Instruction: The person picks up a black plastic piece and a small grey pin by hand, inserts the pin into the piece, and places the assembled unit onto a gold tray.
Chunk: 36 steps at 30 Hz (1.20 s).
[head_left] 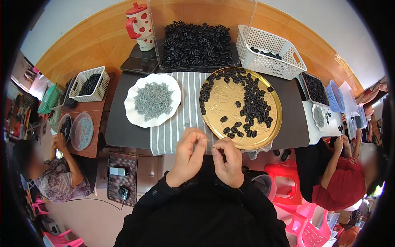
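Observation:
My left hand and my right hand are raised close together at the table's front edge. Thumb and fingers of each are pinched, and a thin, light sliver shows by the right fingertips, too small to name. Just beyond the right hand lies a round gold tray with many small black oval pieces, some loose near its front. A white scalloped plate heaped with small grey screw-like pieces stands to the left. Under both hands' far side runs a grey-and-white striped cloth.
A clear bin of black pieces stands at the back, beside a white basket. Behind the plate are a spotted tumbler and a dark flat device. People sit at side tables, left and right; a red stool stands right.

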Motion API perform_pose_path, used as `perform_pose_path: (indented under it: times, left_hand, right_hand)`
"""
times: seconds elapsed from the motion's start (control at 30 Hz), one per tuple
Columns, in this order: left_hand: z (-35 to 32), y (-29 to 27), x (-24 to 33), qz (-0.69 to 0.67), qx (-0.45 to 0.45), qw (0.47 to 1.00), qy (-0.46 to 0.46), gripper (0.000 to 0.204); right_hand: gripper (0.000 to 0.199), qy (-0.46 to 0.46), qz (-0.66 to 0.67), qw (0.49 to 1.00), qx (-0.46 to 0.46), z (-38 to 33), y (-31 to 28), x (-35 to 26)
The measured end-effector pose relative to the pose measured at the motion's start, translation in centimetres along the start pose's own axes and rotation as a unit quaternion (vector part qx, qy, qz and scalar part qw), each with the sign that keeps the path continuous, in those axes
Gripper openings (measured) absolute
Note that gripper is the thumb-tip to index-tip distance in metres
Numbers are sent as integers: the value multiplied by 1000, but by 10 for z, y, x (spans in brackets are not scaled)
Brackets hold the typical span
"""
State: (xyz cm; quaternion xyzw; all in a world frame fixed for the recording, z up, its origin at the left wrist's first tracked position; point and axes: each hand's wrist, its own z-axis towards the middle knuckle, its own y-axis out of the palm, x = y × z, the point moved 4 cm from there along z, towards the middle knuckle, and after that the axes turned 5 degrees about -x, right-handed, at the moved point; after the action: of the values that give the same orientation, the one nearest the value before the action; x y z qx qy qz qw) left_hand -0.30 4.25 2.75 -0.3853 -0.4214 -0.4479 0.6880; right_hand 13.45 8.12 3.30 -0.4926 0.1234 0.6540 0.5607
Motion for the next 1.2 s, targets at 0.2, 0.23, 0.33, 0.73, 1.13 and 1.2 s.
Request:
perform_pose_path:
  times: [0.2, 0.23, 0.33, 0.73, 1.13, 1.2]
  left_hand:
    - [19, 0, -10, 387, 18, 920, 64, 8]
    - [20, 2, -15, 422, 15, 905, 55, 11]
    - [17, 0, -10, 479, 49, 874, 68, 17]
    - [50, 88, 17, 343, -159, 918, 121, 17]
    - [59, 78, 1, 172, -118, 976, 55, 11]
    - [55, 67, 2, 128, -104, 984, 71, 5]
  right_hand:
    - [14, -9, -2, 997, 78, -10, -28, -3]
    - [14, -8, 11, 996, 91, -13, -32, -1]
    - [14, -8, 29, 993, 116, -21, -45, 1]
    - [10, 89, 129, 968, 194, -45, -68, 23]
    - [8, 97, 125, 970, 183, -44, -74, 31]
    - [8, 90, 141, 969, 184, -39, -70, 31]
